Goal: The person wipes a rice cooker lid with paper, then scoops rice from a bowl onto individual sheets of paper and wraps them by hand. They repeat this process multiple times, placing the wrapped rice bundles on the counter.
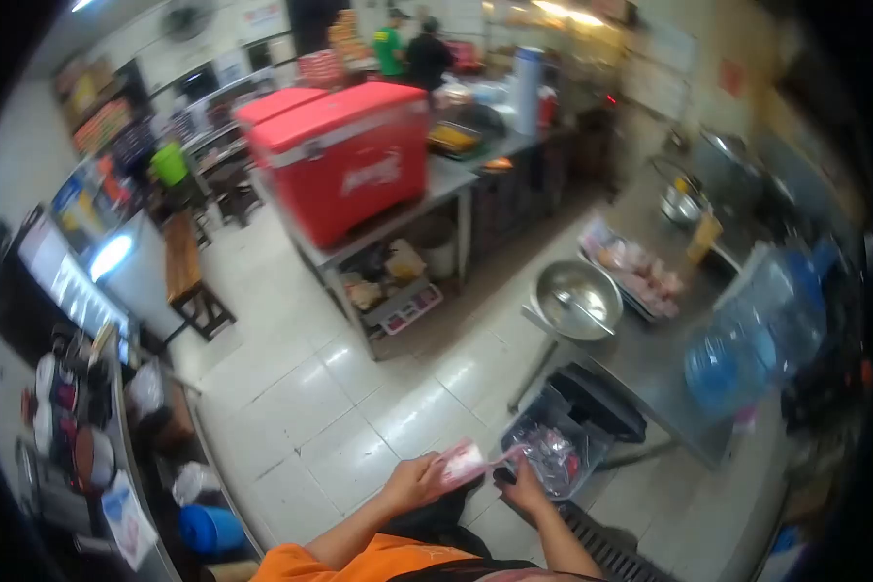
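My left hand [415, 482] grips a small pink and white packet [463, 464] low in the view. My right hand [524, 485] pinches the packet's right end, where a strip of wrapper sticks out. Both hands are held over the tiled floor, just left of a bin lined with a plastic bag [553, 456]. Orange sleeves show at the bottom edge.
A steel table [650, 364] at right carries a metal bowl [577, 299], a tray of meat [635, 270] and a blue water jug [752, 335]. Red coolers [344, 155] sit on a table ahead. Two people [412, 53] stand far back. A cluttered counter [78, 427] runs along the left.
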The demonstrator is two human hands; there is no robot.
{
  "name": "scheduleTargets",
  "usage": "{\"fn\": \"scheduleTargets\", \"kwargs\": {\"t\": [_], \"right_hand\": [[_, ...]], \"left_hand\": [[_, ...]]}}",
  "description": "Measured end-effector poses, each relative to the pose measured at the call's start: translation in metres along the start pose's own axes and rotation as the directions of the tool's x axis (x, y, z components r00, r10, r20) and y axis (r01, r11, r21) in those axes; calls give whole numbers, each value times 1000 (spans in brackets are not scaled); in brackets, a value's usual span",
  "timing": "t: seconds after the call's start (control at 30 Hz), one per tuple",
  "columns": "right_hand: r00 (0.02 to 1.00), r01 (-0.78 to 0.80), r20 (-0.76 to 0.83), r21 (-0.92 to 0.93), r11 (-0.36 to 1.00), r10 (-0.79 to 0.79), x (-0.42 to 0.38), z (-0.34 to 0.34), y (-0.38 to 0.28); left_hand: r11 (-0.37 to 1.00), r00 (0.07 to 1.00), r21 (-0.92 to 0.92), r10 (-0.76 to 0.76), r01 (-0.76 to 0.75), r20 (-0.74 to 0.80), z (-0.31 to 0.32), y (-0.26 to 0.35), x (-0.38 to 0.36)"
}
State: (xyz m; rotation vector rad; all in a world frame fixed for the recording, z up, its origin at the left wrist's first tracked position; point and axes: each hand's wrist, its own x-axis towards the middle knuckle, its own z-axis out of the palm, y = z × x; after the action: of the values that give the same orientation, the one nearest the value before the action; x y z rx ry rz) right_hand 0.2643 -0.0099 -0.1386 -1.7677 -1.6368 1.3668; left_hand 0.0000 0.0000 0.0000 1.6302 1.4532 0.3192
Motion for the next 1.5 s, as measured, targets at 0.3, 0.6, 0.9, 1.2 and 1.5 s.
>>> {"fn": "scheduleTargets", "kwargs": {"t": [0.3,0.6,0.9,1.2,1.5], "right_hand": [[856,280,198,599,750,-478,-47,69,-225],[271,945,251,112,306,-929,-53,282,-431],[242,690,432,554,467,-869,-85,512,-556],[-395,746,893,449,492,-215,-139,734,-582],[-508,854,843,468,-225,-175,-232,922,-559]], "left_hand": [[645,678,-581,-129,-497,-723,-142,-30,-211],[463,169,-438,-514,-771,-841,-202,-189,-372],[681,-99,-483,-628,-550,-772,-223,-302,-499],[534,-713,-759,-359,373,-602,-179,-256,-613],[86,-962,-964,-88,251,-258,-199,-236,-628]]}}
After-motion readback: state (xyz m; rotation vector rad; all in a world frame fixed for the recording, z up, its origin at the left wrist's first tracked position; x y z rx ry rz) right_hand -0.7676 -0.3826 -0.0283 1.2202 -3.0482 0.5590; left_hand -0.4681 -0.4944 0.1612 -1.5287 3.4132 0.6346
